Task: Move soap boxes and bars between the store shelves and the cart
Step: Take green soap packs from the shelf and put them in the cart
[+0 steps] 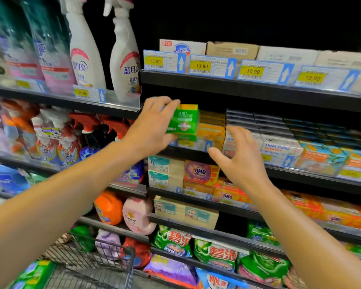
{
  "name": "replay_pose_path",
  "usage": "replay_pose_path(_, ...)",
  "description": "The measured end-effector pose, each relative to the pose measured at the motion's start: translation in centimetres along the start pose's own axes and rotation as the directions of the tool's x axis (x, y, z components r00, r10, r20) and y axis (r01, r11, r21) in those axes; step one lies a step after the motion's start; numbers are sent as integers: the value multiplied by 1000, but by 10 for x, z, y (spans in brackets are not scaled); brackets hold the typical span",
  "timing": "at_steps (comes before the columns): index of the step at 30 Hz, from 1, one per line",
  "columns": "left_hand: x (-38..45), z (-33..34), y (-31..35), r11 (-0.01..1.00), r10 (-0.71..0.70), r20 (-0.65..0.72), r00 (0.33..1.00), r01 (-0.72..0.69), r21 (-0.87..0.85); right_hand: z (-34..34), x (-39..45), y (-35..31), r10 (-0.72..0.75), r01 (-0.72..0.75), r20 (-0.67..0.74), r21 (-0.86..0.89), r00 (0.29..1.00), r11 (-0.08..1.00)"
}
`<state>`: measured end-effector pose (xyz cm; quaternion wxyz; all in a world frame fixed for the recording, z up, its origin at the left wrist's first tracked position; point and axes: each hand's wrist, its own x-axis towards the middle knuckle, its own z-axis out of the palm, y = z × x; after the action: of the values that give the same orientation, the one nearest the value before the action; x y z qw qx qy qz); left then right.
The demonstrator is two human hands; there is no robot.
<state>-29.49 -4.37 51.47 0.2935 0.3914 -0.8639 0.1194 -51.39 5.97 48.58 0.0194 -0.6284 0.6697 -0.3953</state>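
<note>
Cart [104, 255] lowest, well below green soap box [183, 122]. Left hand [154, 126] grips box's left side; right hand [238, 161], fingers spread, empty, just right-below.

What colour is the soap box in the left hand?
Green, with an orange strip along the top; the soap box held by the left hand shows in the head view.

"Goat Soap" box [280, 147]; "OMO" pack [200, 172]; "13.80" price tag [155, 61].
</note>
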Motion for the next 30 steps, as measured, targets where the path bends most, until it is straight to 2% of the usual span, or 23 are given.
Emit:
replay_pose_path(3, 24, -6, -9, 996, -21, 110, 994, 12, 89, 2, 10, 9, -52, 52, 5, -192, 999, 980)
replay_pose_path(6, 43, -7, -11, 980, -32, 217, 976, -12, 199, 6, 17, 11, -99, 104, 30, -304, 995, 947)
replay_pose_path(11, 61, -10, -22, 968, -87, 286, 954, 13, 252, 12, 20, 16, -104, 119, 61, -360, 993, 925)
replay_pose_path(14, 61, -3, -25, 955, -72, 332, 940, -32, 296, 13, 20, 19, -93, 120, 86, -395, 992, 911)
replay_pose_path(23, 76, 36, -30, 985, -140, 545, 827, 63, 159, 18, 20, 22, -86, 129, 119, -422, 989, 898)
replay_pose_path(27, 77, 45, -39, 988, -153, 575, 804, 112, 106, 17, 21, 22, -87, 127, 113, -421, 990, 898)
replay_pose_path(30, 74, 50, -42, 989, -149, 556, 818, 132, 70, 17, 21, 23, -89, 128, 111, -421, 990, 898)
